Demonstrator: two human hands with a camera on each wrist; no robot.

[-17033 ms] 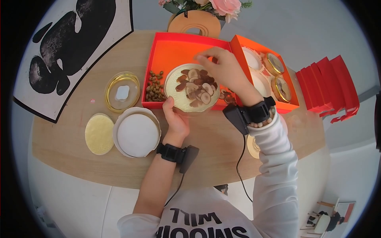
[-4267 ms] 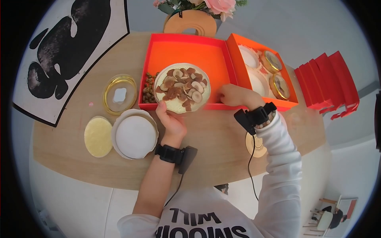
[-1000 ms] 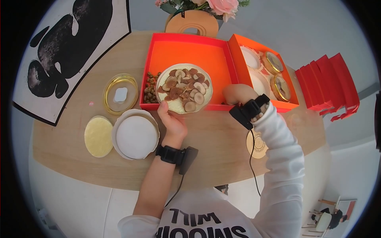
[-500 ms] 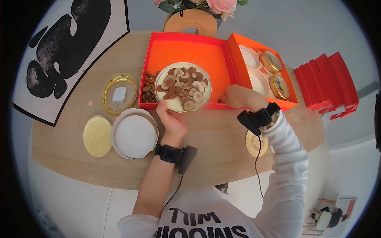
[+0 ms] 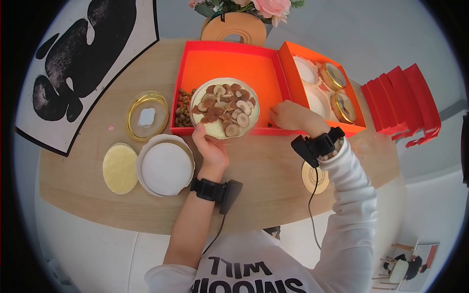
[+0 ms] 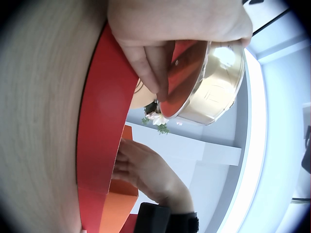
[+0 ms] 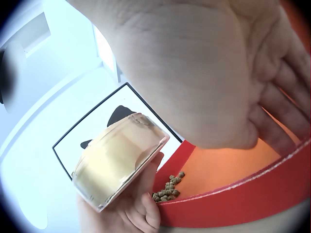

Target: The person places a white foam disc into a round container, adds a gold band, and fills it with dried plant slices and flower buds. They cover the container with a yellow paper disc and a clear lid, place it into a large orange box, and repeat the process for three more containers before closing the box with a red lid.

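My left hand (image 5: 213, 154) holds a round, clear-walled tub (image 5: 213, 129) with a yellow inside, its thumb at the side and fingers underneath. Brown-edged pale slices (image 5: 215, 114) lie loosely heaped in it. The tub is raised over the front of an open orange box (image 5: 234, 58) with a red rim. My right hand (image 5: 295, 117) reaches over the box's front right corner, fingers pointing down inside. The box wall hides those fingertips, and I cannot tell whether they hold anything. Close by them lies a small dark piece (image 5: 270, 125). Brown nubbly pellets (image 5: 183, 115) fill the box's left front corner.
The box's hinged other half (image 5: 288, 73) holds gold-rimmed round tubs (image 5: 343, 107) in cutouts. On the table's left are a gold-rimmed clear lid (image 5: 130, 115), a yellow disc (image 5: 120, 168) and a white-lined round container (image 5: 167, 168). Red folders (image 5: 400, 102) stand at the right.
Over the longer span, the right hand has gone from above the tub to the box's right corner, where the slices once there are mostly gone. The tub has shifted slightly left. Recently little has moved.
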